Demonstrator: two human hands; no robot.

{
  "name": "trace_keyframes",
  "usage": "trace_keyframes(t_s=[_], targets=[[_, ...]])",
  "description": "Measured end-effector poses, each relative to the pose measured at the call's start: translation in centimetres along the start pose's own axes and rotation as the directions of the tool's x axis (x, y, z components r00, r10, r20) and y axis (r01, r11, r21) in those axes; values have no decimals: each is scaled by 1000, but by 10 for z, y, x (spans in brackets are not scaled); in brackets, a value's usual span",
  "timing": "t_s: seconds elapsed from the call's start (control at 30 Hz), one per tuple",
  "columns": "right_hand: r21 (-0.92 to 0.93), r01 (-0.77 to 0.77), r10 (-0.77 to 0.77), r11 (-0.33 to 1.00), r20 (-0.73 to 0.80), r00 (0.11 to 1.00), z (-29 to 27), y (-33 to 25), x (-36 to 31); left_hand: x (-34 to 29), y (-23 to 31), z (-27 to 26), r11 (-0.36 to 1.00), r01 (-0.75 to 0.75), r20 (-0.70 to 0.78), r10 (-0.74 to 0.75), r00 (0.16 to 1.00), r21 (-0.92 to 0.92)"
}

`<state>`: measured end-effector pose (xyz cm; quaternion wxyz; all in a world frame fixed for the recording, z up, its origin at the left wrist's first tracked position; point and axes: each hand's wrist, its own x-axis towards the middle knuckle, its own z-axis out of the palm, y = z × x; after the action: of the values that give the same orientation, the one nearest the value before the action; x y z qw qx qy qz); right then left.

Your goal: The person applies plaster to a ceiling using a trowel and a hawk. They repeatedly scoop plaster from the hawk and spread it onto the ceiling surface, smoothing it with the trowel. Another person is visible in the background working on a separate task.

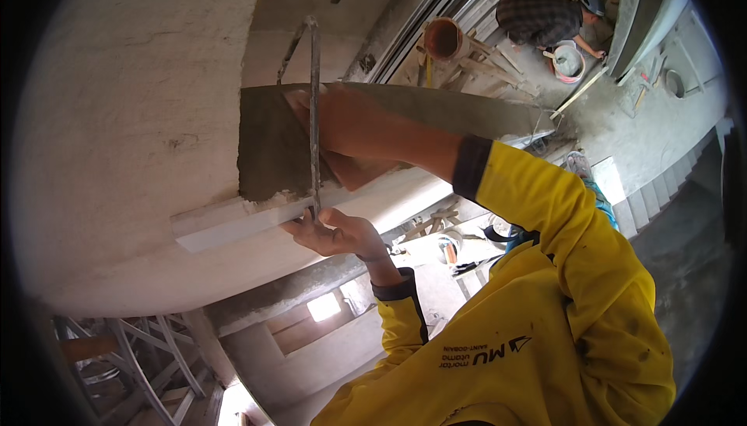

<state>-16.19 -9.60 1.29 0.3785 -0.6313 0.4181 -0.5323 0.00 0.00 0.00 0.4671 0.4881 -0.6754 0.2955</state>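
A thin grey metal rod (pixel 315 115) is seen upright, bend uppermost; left hand (pixel 342 235) half-curled at its foot, right hand (pixel 364 126) blurred; grips indiscernible.

My right arm (pixel 560 192), bent at the elbow, stretched from the lower right toward the upper centre, its yellow sleeve ending in a dark cuff (pixel 471 168); my right hand (pixel 350 124) was blurred. Below it, near centre, my left hand (pixel 342 235) pointed leftward, fingers (pixel 310 238) partly bent, thumb (pixel 336 219) uppermost.
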Motion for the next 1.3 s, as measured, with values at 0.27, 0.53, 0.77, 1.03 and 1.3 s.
trace_keyframes(t_s=[0.27, 0.53, 0.77, 1.03, 1.3], targets=[[-75, 218, -230, 973, -297, 927, 18, -12, 32, 1, 4, 2, 999, 17, 14, -16, 1000, -36], [-274, 74, -114, 959, -134, 984, 35, 87, -21, 0, 0, 3, 1000, -15, -19, 14, 1000, -19], [112, -31, 30, 993, 16, 999, -10, -11, -3, 1, -3, -2, 1000, -24, 3, 24, 1000, 1], [-20, 3, -6, 1000, -153, 988, 9, 37, -19, 0, 4, 0, 1000, -17, 27, 17, 999, -2], [-14, -134, 132, 991, -106, 986, 16, 52, -23, -1, -1, -1, 999, -27, -48, 25, 999, -41]])
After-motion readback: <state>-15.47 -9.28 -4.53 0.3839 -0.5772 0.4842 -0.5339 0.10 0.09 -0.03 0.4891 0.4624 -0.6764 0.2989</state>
